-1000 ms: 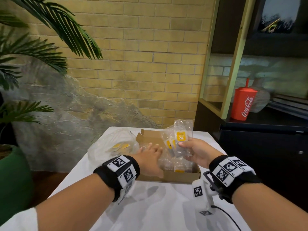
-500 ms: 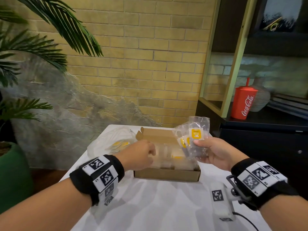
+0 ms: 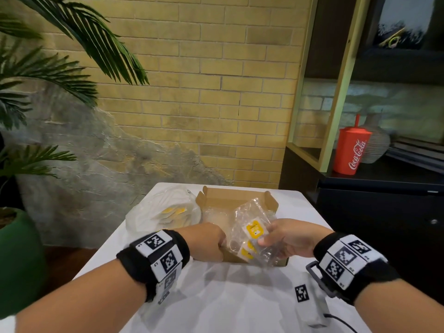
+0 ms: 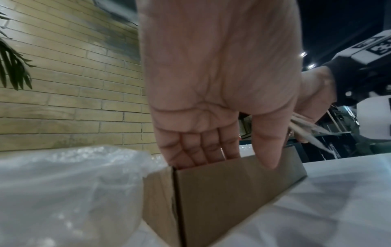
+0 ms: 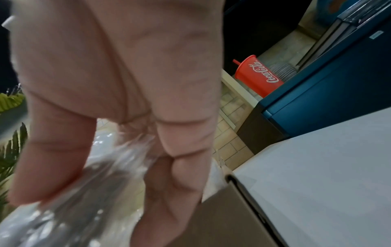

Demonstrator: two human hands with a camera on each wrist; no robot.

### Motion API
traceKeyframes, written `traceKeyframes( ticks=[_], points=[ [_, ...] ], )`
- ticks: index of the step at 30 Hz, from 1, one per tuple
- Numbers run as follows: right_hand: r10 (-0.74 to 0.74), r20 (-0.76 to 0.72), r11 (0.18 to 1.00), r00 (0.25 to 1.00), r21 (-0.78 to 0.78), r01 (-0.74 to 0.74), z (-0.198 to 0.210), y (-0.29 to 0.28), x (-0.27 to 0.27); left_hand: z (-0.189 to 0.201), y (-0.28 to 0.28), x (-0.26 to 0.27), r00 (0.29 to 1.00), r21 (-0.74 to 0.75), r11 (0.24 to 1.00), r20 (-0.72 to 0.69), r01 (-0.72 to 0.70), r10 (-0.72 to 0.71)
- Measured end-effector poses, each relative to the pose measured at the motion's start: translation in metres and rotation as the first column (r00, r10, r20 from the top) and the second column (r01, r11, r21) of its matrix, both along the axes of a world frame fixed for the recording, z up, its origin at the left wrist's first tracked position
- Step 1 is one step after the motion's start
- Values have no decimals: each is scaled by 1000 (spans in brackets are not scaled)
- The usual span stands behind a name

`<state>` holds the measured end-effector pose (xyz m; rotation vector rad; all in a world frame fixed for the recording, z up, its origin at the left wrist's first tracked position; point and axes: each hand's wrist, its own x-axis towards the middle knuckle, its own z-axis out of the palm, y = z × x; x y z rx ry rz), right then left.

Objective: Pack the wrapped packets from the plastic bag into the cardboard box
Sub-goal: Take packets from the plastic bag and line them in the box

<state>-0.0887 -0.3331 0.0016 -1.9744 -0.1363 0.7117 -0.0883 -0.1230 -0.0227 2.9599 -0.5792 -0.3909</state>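
Observation:
The open cardboard box sits mid-table with clear wrapping inside. My left hand grips its near-left wall; in the left wrist view the fingers reach inside the box and the thumb lies on the outside. My right hand holds a bunch of clear wrapped packets with yellow labels, tilted low over the box's near right part. The right wrist view shows those packets pinched between thumb and fingers. The plastic bag, left of the box and touching it, holds more yellow-labelled packets.
The white table ends just behind the box, before a brick wall. A dark cabinet with a red Coca-Cola cup stands close on the right. A green pot with palm fronds stands on the left.
My right hand came down and left, bringing the packets from upright beside the box to tilted low over it. My left hand drew back out of the box and took hold of its near wall.

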Motion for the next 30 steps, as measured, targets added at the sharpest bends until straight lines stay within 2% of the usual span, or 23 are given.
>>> traceKeyframes(
  ticks=[2,7,11,15,19,22,25,27,29,30],
  points=[
    [28,-24,999,999,-32,-29,-2,3,1,-2,-2,3,1000,37,999,-6,-20,20],
    [51,-35,987,998,-149,-56,2,1,2,0,-2,6,999,108,994,-9,34,-33],
    [64,-17,984,998,-168,-66,3,-2,2,2,-2,6,1000,95,995,-8,27,-27],
    [51,35,989,998,-143,-46,5,-8,5,7,3,8,1000,20,1000,11,6,-6],
    [-120,168,992,978,42,115,9,-17,11,20,9,9,997,-230,972,57,-38,52],
    [-226,217,957,950,230,175,13,-12,13,27,7,12,996,-487,870,8,-73,88],
    [-251,191,908,949,386,163,14,3,13,26,-2,12,994,-671,734,-91,-108,63],
    [-220,183,894,958,431,123,13,12,13,24,-11,9,983,-788,589,-170,-180,72],
    [-208,230,906,951,411,99,12,18,12,24,-17,9,975,-869,442,-205,-223,89],
    [-220,264,911,939,399,102,12,19,12,24,-18,10,973,-886,401,-209,-232,100]
  ],
)
